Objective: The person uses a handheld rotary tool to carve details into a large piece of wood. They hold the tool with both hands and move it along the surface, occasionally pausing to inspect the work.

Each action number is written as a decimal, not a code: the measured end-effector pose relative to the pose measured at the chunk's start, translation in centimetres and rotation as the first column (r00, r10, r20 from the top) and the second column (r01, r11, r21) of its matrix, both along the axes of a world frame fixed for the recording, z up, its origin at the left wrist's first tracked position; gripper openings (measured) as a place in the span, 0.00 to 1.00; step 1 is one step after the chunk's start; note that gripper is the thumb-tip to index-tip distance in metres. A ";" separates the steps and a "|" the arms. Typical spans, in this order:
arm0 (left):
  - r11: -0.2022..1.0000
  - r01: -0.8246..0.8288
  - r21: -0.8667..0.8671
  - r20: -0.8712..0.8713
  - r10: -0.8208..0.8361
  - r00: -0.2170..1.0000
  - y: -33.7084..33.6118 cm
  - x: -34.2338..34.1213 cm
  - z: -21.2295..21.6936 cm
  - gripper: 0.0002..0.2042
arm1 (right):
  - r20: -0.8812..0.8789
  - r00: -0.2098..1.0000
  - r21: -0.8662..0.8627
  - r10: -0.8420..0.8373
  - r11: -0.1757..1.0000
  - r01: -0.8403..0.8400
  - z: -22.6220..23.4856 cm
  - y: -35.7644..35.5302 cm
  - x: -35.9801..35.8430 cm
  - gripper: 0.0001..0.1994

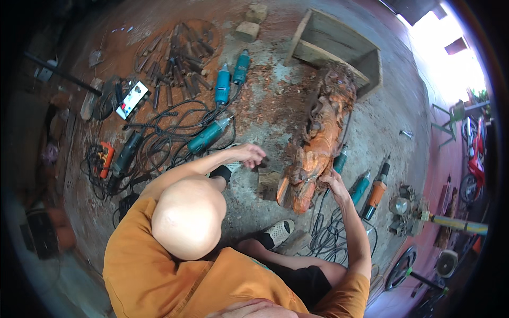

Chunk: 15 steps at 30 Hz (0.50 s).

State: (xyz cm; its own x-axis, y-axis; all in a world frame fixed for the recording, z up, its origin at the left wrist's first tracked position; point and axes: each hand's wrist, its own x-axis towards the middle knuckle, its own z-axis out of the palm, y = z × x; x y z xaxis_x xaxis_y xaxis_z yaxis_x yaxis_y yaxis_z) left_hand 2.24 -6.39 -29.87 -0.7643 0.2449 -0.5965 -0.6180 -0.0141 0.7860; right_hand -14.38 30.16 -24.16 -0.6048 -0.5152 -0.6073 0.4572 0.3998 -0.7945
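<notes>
A long piece of carved wood [322, 132], orange-brown with rough dark bark-like parts, lies tilted in front of me. Its far end rests on a wooden box, and its near end comes down between my feet. My right hand [332, 181] grips the right side of that near end, fingers partly hidden behind it. Left of the carving, my left hand [250, 154] hovers in the air, apart from it, fingers loosely stretched and nothing visible in them. A small wooden block [269, 184] sits on the floor below that hand.
The wooden box [371, 53] stands open at the far end. Teal power grinders [210, 134] and tangled black cables lie left; an orange-and-black power tool [377, 192] and more cables lie right. Wooden-handled chisels or rods [183, 58] are heaped far left, near a white power strip [132, 99].
</notes>
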 end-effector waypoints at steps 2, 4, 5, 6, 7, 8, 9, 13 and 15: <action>0.992 0.118 -0.050 0.039 -0.116 0.992 0.3 1.5 0.5 0.22 | 0.008 1.000 -0.010 0.023 1.000 -0.023 -0.3 0.1 -0.1 0.30; 0.971 0.225 -0.078 0.042 -0.222 0.974 1.4 2.6 0.9 0.20 | -0.015 1.000 0.025 0.012 1.000 -0.011 0.4 0.9 -0.1 0.29; 0.961 0.256 -0.103 0.035 -0.253 0.967 1.4 3.6 1.0 0.20 | -0.035 0.999 0.047 0.017 0.999 -0.015 0.9 0.5 0.0 0.28; 0.941 0.310 -0.136 0.030 -0.309 0.951 0.9 4.7 0.8 0.19 | -0.051 0.998 0.060 0.027 0.998 -0.024 1.3 0.0 0.0 0.28; 0.923 0.356 -0.149 0.033 -0.355 0.934 0.4 5.2 1.3 0.18 | -0.066 0.997 0.016 0.042 0.999 -0.041 1.0 -0.3 -0.1 0.27; 0.901 0.403 -0.164 0.030 -0.403 0.915 -0.1 5.4 1.8 0.18 | -0.064 0.997 0.052 0.031 0.998 -0.028 1.1 -0.2 -0.4 0.27; 0.884 0.440 -0.158 0.040 -0.440 0.897 -0.6 5.7 2.9 0.18 | -0.047 0.999 0.087 0.023 0.996 -0.019 1.7 -0.6 -0.1 0.27; 0.887 0.461 0.023 0.035 -0.462 0.886 0.2 7.3 6.0 0.19 | -0.029 0.999 0.075 0.025 0.997 -0.023 0.7 0.2 -0.5 0.31; 0.852 0.513 0.103 0.134 -0.523 0.842 1.3 9.5 7.0 0.19 | -0.022 0.999 0.080 0.024 0.997 -0.022 0.7 0.3 -0.5 0.33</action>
State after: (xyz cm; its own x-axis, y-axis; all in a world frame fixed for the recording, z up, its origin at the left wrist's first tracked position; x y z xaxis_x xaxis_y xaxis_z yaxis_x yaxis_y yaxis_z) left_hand 11.72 -5.11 -22.87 -0.4176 0.6192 -0.6649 -0.6591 0.2973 0.6908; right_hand -14.84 30.47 -23.51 -0.6075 -0.4791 -0.6336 0.4297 0.4726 -0.7694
